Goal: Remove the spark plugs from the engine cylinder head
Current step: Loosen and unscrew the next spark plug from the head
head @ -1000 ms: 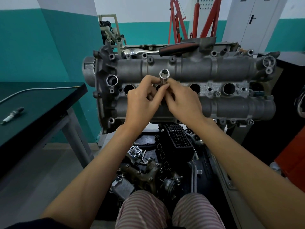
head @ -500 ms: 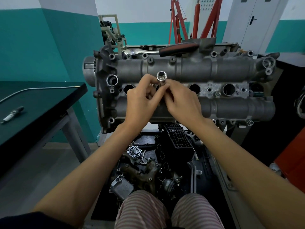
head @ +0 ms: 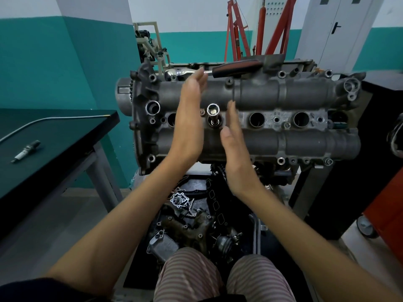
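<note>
We're keeping both palms flat and gripping nothing, left hand [head: 189, 118] and right hand [head: 234, 136] flanking the socket extension [head: 213, 114]. It's poking straight up from its plug well, between them, closer to the right fingertips.

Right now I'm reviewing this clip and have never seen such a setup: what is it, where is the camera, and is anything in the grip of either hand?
There is one view, from a camera worn on the person's head, looking down at their bare arms. The grey metal block is an engine cylinder head with a row of round plug wells. A long socket stands in the second well from the left. The left hand and right hand are open and flat, one on each side of the socket; neither has it in its grip. A ratchet lies on top at the back. On the dark table to the left lies a spark plug.
</note>
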